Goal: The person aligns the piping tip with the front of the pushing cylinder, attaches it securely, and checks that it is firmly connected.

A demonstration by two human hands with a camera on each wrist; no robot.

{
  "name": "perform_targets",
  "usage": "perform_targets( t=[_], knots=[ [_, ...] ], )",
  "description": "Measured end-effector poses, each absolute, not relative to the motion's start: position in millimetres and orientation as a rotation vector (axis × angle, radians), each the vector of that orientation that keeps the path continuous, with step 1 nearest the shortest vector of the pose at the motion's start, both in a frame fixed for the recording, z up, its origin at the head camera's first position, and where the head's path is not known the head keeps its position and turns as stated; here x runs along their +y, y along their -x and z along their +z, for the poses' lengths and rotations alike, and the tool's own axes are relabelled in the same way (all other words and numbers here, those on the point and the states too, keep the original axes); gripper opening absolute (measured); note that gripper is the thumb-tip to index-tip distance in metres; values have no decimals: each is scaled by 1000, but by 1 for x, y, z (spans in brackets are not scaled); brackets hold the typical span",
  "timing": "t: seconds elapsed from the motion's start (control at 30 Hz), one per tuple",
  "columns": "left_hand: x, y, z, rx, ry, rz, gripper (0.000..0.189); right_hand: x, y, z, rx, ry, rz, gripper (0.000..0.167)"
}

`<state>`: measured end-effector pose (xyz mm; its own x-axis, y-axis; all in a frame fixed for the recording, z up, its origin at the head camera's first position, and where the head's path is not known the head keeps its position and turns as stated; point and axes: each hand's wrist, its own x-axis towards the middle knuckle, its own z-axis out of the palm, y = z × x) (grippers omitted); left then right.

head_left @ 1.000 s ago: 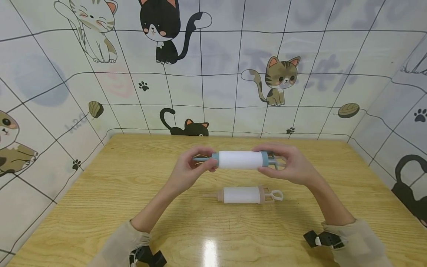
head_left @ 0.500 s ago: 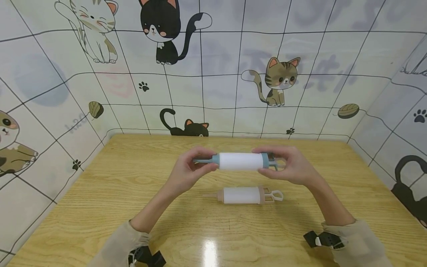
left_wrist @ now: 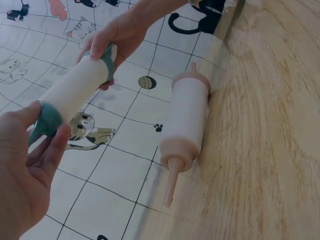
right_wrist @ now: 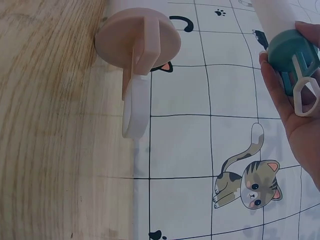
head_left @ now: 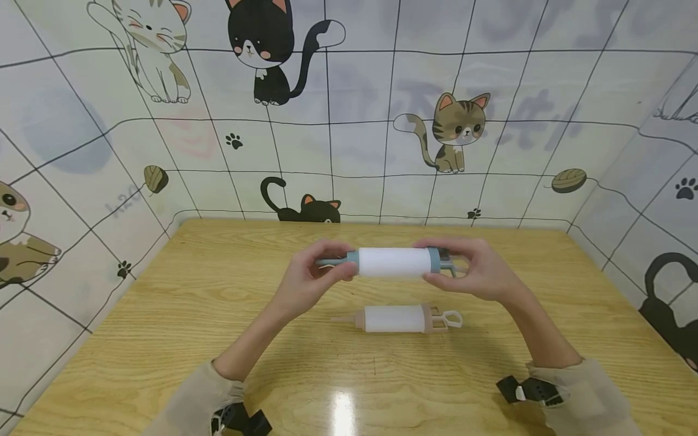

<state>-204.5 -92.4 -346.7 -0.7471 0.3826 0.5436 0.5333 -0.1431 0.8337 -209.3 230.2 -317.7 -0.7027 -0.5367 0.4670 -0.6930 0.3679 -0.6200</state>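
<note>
A plastic syringe point(head_left: 395, 262) with a white barrel and teal ends is held level above the table. My left hand point(head_left: 305, 275) pinches its teal collar point(left_wrist: 50, 119) at the nozzle end between thumb and fingers. At the other end my right hand point(head_left: 480, 269) grips the teal flange point(right_wrist: 290, 49), thumb below and fingers above in the head view. A pale plunger loop point(right_wrist: 304, 97) sticks out into that palm. Below lies a second syringe point(head_left: 395, 319), white with pinkish-beige ends, its nozzle point(left_wrist: 172, 185) pointing left and its plunger loop point(head_left: 454, 319) right; neither hand touches it.
The light wooden table point(head_left: 229, 339) reaches back to a cat-printed sheet point(head_left: 360, 145) that stands behind it and along both sides. Black devices point(head_left: 526, 390) are strapped at both sleeve cuffs. A bright light reflection lies on the table's near part.
The left fingers have shifted slightly around the nozzle end, and the teal syringe has dipped and risen a little. The right hand keeps its hold, and the beige syringe has not moved.
</note>
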Motion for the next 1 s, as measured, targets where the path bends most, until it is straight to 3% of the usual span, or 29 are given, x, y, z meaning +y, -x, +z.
perform_targets(
  t=[1.0],
  knots=[
    [-94, 205, -346, -2034, 1189, -2030, 15, 229, 210, -318, -2416, -1163, 1254, 49]
  ],
)
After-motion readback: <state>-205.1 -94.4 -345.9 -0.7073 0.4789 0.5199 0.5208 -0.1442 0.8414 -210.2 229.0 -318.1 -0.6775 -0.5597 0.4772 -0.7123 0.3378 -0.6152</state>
